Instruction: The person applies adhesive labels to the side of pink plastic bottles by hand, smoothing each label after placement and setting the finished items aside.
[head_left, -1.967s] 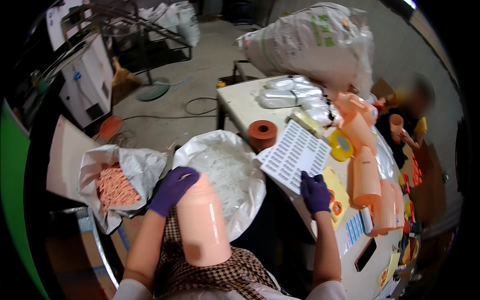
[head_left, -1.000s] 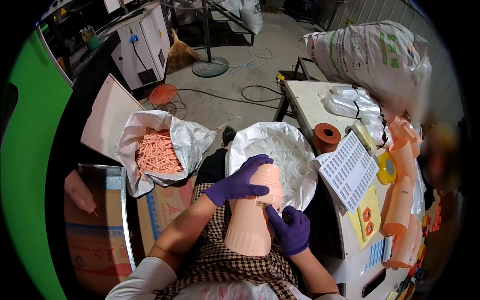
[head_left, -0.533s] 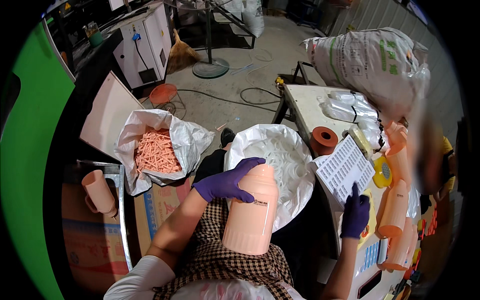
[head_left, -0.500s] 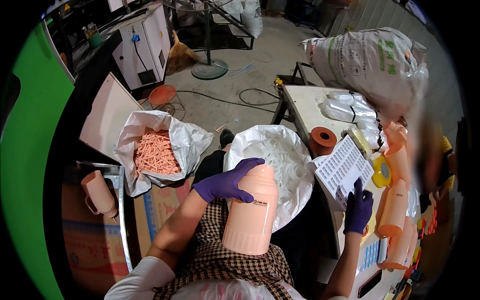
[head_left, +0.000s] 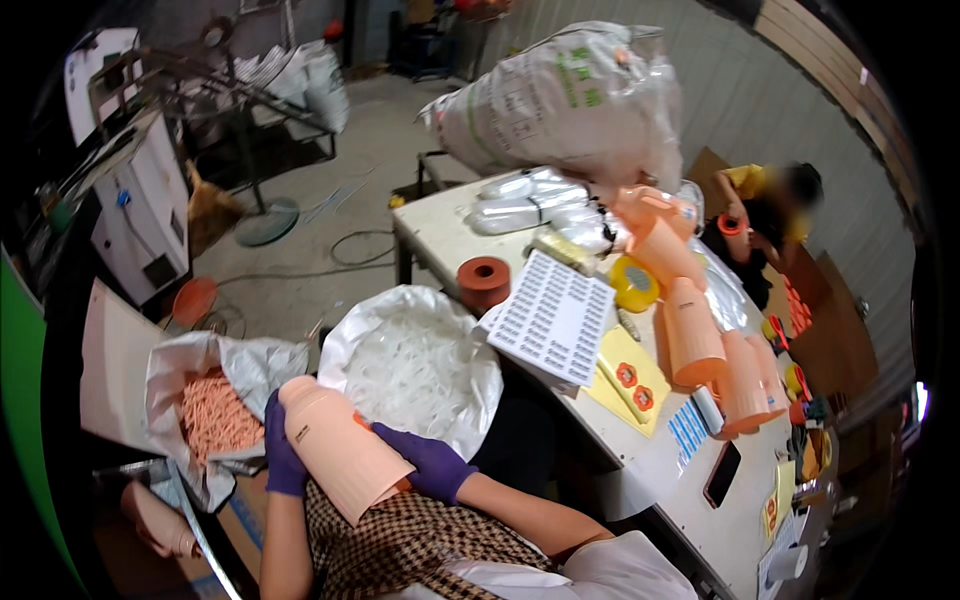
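A peach plastic thermos casing [head_left: 342, 450] lies tilted across my lap, neck to the upper left and wide end to the lower right. Small dark print marks its side, and an orange-red sticker [head_left: 361, 420] shows at its upper right edge. My left hand [head_left: 286, 450] is closed around the neck side, fingers partly hidden. Against the lower right side, my right hand [head_left: 428, 465] grips the casing close to the sticker. On the table are a white label sheet [head_left: 555, 318] and yellow sheets with red flower stickers [head_left: 628, 385].
White sacks hold clear plastic parts [head_left: 410, 375] and peach strips [head_left: 215, 415]. Several peach casings [head_left: 692, 330], a brown tape roll [head_left: 483, 280] and a phone [head_left: 722, 474] sit on the table [head_left: 640, 490]. Another person [head_left: 765, 215] works beyond it, holding a casing.
My right hand has come from the label sheet to the casing. The casing has moved left and tilted, and an orange-red sticker now shows on it. The view has turned right.
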